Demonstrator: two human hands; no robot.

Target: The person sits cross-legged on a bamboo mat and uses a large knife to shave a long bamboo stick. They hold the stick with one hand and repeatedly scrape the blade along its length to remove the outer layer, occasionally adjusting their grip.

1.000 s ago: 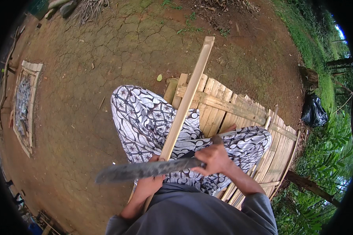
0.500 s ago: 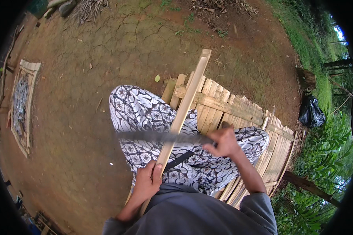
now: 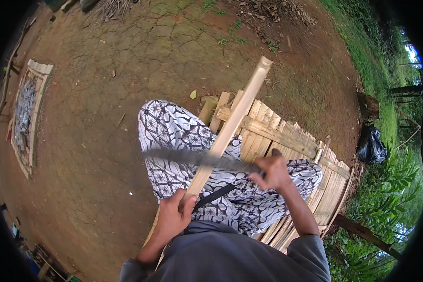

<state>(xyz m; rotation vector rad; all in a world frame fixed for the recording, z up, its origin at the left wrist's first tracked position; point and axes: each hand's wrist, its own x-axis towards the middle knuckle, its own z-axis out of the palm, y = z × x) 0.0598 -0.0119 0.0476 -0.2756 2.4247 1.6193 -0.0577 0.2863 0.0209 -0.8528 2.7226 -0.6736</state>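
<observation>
Long pale bamboo slat (image 3: 230, 127) in the middle of the picture, running up from the lap and out over the slatted bamboo platform (image 3: 286, 141), its far end raised above the platform's upper-left corner. Across it lies a long dark blade (image 3: 192, 159), blurred, flat side showing, its edge meeting the slat about halfway along.

Left hand (image 3: 171, 218) is wrapped around the slat's near end, low down by the waist, fingers curled tight on it. Right hand (image 3: 272, 173) is clenched on the blade's handle, out to the right of the slat, over the patterned trousers (image 3: 174, 136). A dark strap (image 3: 216, 193) crosses the lap below the blade.

By the look of it, this is the shaving or splitting step: the blade is being worked along the slat to trim it. The next stroke would call for a steady left-hand hold and a blade angle kept shallow, away from the knee and the holding hand.

Further out: cracked bare earth, a flat framed tray (image 3: 26, 117) lying on the ground at the left, a black bag (image 3: 372, 145) past the platform's right edge, green plants beyond.
</observation>
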